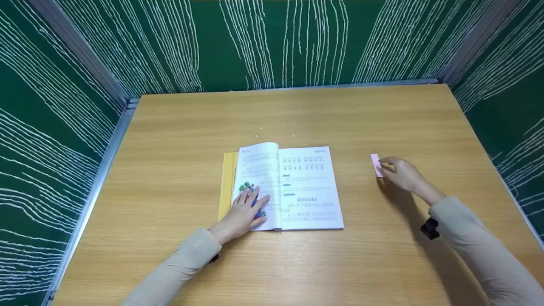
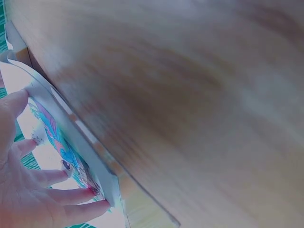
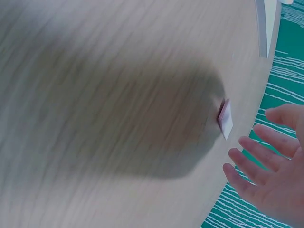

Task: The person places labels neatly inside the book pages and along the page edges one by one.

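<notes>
- My left grip (image 1: 243,214) lies spread on the left page (image 1: 257,165) of the open book (image 1: 312,187), fingers fanned over the printed picture. Light, even weight seems best here; too much push could crease the paper or slide the book.
- That page bows up near the spine, so I judge it wants to lift — a flat palm should tame it better than stiff fingertips.
- The pink slip (image 1: 375,165) lies on the counter (image 1: 191,127), to the right of the book and well apart from it.
- My right grip (image 1: 403,172) is at the slip, fingers loose and spread, with a gap between thumb and forefinger. I see no pinch on it; the right wrist view shows the slip just beyond my fingers.
- The slip looks thicker than one sheet, perhaps a small stack. I would come down low and close thumb and forefinger on its long edges — a nudge from above could send it skidding.
- A gentle pinch should do, since squeezing hard may bend it.
- My left grip had best stay planted, so reaching right does not drag the page.
</notes>
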`<state>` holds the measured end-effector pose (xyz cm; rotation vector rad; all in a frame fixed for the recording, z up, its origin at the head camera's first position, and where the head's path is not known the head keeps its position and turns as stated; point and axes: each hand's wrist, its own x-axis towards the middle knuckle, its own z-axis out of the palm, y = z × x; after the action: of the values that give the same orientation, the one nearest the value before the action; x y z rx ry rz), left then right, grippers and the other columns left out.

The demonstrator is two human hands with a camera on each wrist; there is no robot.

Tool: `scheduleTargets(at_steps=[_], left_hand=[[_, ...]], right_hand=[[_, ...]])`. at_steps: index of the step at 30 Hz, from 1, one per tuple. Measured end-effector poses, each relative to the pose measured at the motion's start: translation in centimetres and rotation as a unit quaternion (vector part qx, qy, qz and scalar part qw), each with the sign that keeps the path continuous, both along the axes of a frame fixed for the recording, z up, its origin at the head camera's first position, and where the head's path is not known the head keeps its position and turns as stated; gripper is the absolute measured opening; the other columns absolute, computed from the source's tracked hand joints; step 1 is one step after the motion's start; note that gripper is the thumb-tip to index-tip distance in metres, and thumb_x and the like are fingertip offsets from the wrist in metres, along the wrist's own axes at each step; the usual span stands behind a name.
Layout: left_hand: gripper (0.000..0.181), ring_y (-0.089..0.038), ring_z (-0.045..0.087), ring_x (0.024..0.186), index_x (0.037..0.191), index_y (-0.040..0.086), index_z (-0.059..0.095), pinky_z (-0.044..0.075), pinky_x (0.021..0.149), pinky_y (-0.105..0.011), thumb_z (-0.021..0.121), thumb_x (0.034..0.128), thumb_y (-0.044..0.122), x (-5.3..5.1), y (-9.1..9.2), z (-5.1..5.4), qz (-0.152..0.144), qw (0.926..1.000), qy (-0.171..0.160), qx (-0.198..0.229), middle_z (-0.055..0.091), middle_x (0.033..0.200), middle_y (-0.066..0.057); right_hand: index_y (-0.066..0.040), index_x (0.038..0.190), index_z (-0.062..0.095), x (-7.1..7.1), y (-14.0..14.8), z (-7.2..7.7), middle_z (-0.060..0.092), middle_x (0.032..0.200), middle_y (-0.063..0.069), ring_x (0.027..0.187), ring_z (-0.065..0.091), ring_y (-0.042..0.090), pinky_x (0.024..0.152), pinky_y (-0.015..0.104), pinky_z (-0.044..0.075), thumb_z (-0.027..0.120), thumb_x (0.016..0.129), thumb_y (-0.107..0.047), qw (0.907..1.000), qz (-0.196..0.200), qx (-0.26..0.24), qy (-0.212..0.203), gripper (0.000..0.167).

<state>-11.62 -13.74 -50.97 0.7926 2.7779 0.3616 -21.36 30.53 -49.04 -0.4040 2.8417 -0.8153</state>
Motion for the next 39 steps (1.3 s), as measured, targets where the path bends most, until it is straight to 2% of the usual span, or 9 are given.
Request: scheduleTargets(at_steps=[5, 17, 28, 34, 39], left_hand=[[0.058, -0.043, 0.013, 0.129, 0.140, 0.017, 0.026, 0.020, 0.101, -0.055, 0.041, 0.0907, 0.043, 0.0, 0.1, 0.0, 0.001, 1.0000, 0.004, -0.003, 0.014, 0.145, -0.018], [0.058, -0.042, 0.012, 0.130, 0.140, 0.017, 0.027, 0.017, 0.102, -0.055, 0.041, 0.0907, 0.043, 0.0, 0.2, 0.0, 0.006, 0.9999, -0.006, -0.005, 0.014, 0.145, -0.018], [0.058, -0.042, 0.012, 0.130, 0.140, 0.017, 0.026, 0.019, 0.101, -0.055, 0.040, 0.0907, 0.044, 0.0, 0.1, -0.1, 0.003, 0.9999, 0.001, -0.013, 0.014, 0.145, -0.018], [0.058, -0.042, 0.013, 0.130, 0.141, 0.017, 0.025, 0.018, 0.102, -0.054, 0.040, 0.0908, 0.044, -0.1, 0.1, -0.2, 0.003, 0.9999, 0.002, -0.014, 0.014, 0.145, -0.018], [0.058, -0.043, 0.012, 0.129, 0.141, 0.017, 0.025, 0.018, 0.101, -0.055, 0.040, 0.0909, 0.044, 0.0, 0.0, -0.2, 0.000, 0.9999, 0.005, -0.011, 0.014, 0.145, -0.019]], right_hand=[[0.015, 0.118, 0.045, 0.0, 0.4, -0.5, 0.042, 0.121, 0.035, 0.114, 0.036, 0.049, 0.095, 0.057, 0.026, 0.052, 0.086, -0.011, 0.9998, 0.017, 0.002, 0.013, 0.041], [0.014, 0.125, 0.038, -0.2, 0.9, -0.9, 0.033, 0.130, 0.033, 0.117, 0.031, 0.049, 0.096, 0.057, 0.024, 0.059, 0.083, -0.014, 0.9980, 0.059, 0.018, -0.013, 0.056], [0.014, 0.120, 0.044, -0.7, 1.3, -1.5, 0.036, 0.127, 0.034, 0.116, 0.033, 0.049, 0.095, 0.057, 0.027, 0.057, 0.081, -0.002, 0.9974, 0.063, 0.026, -0.023, 0.044], [0.014, 0.120, 0.045, -0.9, 1.3, -1.5, 0.037, 0.127, 0.034, 0.115, 0.034, 0.049, 0.094, 0.057, 0.028, 0.055, 0.083, -0.002, 0.9972, 0.060, 0.033, -0.030, 0.041], [0.014, 0.118, 0.047, -0.9, 1.3, -1.5, 0.038, 0.126, 0.034, 0.114, 0.035, 0.049, 0.093, 0.057, 0.028, 0.057, 0.083, -0.003, 0.9971, 0.068, 0.028, -0.016, 0.040]])
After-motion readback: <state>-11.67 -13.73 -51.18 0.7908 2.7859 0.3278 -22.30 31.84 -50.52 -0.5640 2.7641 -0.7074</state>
